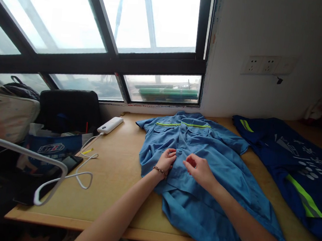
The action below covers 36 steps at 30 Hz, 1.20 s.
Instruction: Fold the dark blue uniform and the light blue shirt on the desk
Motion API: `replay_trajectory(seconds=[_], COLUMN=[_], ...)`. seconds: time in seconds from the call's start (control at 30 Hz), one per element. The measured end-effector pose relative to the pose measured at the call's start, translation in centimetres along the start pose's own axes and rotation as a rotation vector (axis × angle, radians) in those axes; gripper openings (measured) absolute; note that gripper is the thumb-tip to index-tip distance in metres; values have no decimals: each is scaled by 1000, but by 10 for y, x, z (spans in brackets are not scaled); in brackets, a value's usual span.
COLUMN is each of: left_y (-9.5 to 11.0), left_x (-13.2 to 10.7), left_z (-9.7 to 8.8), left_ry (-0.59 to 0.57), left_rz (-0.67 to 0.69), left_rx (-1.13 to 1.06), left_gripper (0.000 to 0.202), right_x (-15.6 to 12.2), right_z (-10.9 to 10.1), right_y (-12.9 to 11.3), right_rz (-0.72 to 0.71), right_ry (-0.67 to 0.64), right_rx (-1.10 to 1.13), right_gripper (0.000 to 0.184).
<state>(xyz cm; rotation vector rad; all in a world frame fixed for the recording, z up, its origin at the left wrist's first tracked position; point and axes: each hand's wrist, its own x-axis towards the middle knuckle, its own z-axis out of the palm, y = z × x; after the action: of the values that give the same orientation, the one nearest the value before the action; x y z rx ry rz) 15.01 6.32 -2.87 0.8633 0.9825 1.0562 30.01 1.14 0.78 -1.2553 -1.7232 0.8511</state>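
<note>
A window (160,17) spans the upper left above the bench (112,169). At centre, the left hand (166,161) has its fingers pinched on the front of a blue shirt (188,141); the right hand (200,170), fingers half curled with a gap, visibly holds nothing. A power bank (110,125) lies left of centre, a navy garment (286,160) at right.

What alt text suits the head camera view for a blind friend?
A person's left hand touches the button front of a blue shirt on a table, the right hand nearby. Darker blue clothing lies to the right; a window stands behind.
</note>
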Motion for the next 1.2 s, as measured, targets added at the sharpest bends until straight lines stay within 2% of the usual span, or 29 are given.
replay_trajectory(seconds=[0.07, 0.17, 0.23, 0.3, 0.37, 0.43, 0.53, 0.6, 0.67, 0.73, 0.8, 0.87, 0.93, 1.0, 1.03, 1.2], left_y=[-2, -2, 2, 8, 15, 21, 23, 21, 16, 11, 6, 3, 1, -1, -3, -6], left_x=[7, 11, 8, 2, -5, -11, -14, -14, -13, -12, -14, -18, -25, -31, -33, -35], left_z=[-3, -7, -9, -12, -14, -14, -11, -7, -3, 0, 2, 5, 10, 15, 18, 21], left_ry=[16, -43, -147, -298, -445, -519, -492, -418, -310, -170, -44, -42, -165, -266, -282, -266], left_rz=[-5, -11, -25, -55, -80, -86, -79, -63, -18, 77, 213, 360, 477, 562, 592, 601], left_rx=[-16, -29, -19, -1, 18, 34, 60, 93, 153, 256, 414, 619, 842, 1029, 1097, 1187], left_gripper=[37, 54, 72, 87, 97, 102, 101, 99, 96, 89, 71, 41, 19, 14, 14, 11], right_x=[-10, -22, -26, -27, -26, -24, -16, -8, 2, 11, 16, 19, 20, 20, 19, 16], right_z=[8, 23, 30, 33, 33, 32, 29, 21, 10, -4, -16, -23, -27, -28, -27, -25], right_y=[-5, -7, -6, -4, -2, 1, 7, 12, 15, 17, 16, 15, 14, 13, 13, 9], right_rz=[-105, -175, -173, -159, -147, -131, -21, 165, 373, 510, 577, 592, 558, 512, 498, 469], right_ry=[-120, -135, -101, -91, -78, -38, 27, 28, 20, 51, 118, 189, 237, 253, 250, 164], right_rx=[-206, -471, -602, -661, -665, -629, -406, -69, 373, 757, 960, 1007, 995, 980, 977, 931], right_gripper=[15, 15, 16, 20, 27, 29, 21, 22, 23, 20, 18, 16, 15, 16, 17, 22])
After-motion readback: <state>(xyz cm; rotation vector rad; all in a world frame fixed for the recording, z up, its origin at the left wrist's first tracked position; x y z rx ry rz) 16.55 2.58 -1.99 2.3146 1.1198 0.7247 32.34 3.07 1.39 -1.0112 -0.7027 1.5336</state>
